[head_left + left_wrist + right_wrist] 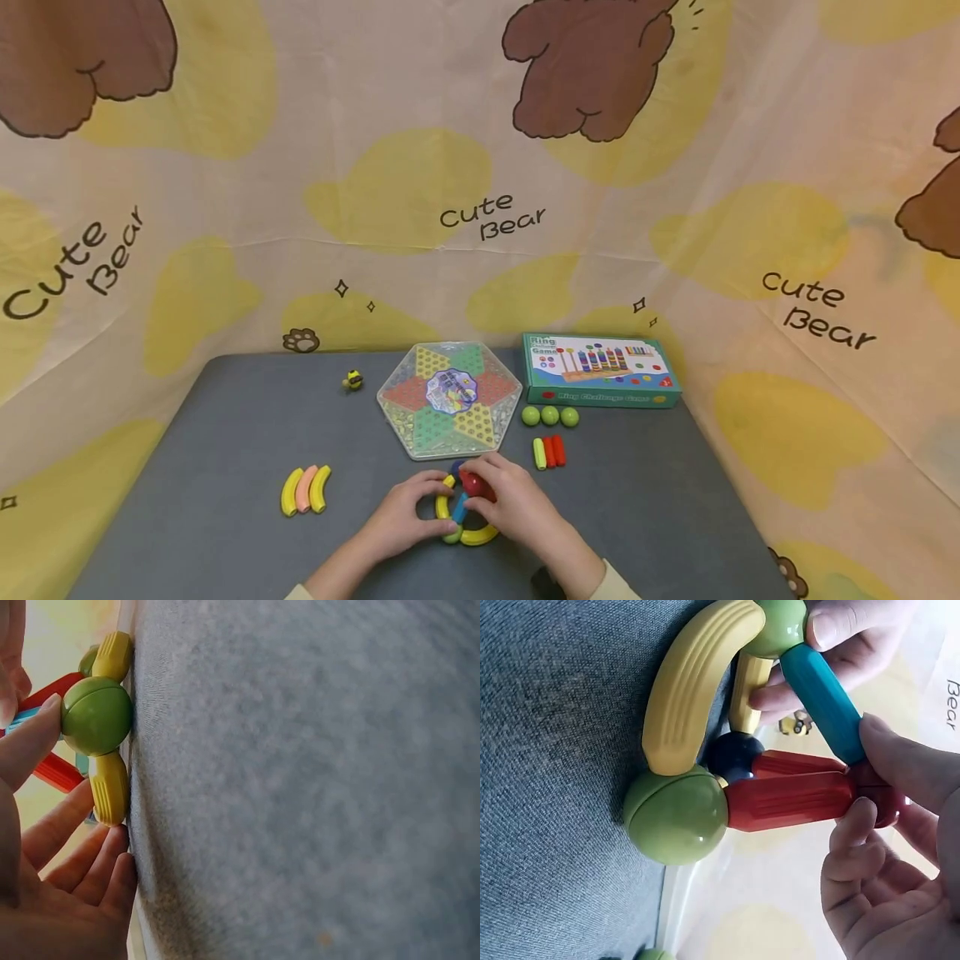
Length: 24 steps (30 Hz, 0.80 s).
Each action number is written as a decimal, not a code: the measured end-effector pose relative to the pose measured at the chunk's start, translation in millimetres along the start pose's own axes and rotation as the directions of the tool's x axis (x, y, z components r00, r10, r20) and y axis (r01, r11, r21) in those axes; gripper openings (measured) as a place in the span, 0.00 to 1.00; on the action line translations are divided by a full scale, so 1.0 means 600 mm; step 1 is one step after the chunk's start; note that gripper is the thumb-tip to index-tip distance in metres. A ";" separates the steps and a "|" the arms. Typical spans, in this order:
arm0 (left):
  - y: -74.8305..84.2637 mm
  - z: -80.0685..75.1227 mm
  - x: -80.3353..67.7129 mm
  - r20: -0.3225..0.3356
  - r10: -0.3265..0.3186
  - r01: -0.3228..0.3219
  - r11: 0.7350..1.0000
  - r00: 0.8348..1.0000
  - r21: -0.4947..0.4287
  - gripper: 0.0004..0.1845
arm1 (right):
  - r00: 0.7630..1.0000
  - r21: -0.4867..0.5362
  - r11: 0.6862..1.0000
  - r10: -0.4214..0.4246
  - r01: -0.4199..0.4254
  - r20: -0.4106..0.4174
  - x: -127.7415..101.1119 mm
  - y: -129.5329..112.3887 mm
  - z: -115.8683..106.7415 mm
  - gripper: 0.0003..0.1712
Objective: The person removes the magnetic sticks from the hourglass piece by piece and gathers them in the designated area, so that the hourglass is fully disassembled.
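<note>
Two hands (pixel 465 508) pinch glossy ribbed rod-and-ball frame (pixel 742 750).

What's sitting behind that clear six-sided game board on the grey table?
Behind the clear plastic hexagonal game board only the grey table edge and the bear-print cloth backdrop show. A teal game box stands to its right, not behind. Underneath is hidden.

A makeshift play corner: grey table (pixel 225 467) ringed by a "Cute Bear" cloth backdrop (pixel 480 167) (toys scattered about).
</note>
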<state>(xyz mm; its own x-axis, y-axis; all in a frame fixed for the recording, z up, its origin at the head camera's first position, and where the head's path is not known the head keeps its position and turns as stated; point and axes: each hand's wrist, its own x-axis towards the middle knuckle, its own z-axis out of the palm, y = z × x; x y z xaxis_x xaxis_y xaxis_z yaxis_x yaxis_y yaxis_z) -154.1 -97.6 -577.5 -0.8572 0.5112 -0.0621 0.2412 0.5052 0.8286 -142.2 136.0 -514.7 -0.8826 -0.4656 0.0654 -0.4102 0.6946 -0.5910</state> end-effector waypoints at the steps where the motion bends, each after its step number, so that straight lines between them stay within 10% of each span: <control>1: 0.001 -0.001 0.000 0.001 0.000 0.000 1.000 1.000 -0.001 0.24 | 1.000 -0.004 1.000 -0.006 0.006 0.001 0.000 0.000 0.000 0.24; 24: 0.008 -0.004 0.000 0.016 -0.031 0.031 0.999 0.999 -0.022 0.18 | 0.998 0.094 0.994 0.055 -0.056 0.011 0.002 -0.001 0.008 0.20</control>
<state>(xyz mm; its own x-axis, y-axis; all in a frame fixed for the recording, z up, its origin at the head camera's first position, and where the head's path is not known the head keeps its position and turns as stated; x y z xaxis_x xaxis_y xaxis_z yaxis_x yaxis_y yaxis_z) -154.1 -96.8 -572.4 -0.8570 0.5062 -0.0966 0.2041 0.5055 0.8383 -142.1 132.4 -517.9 -0.9012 -0.4328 0.0239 -0.3369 0.6647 -0.6668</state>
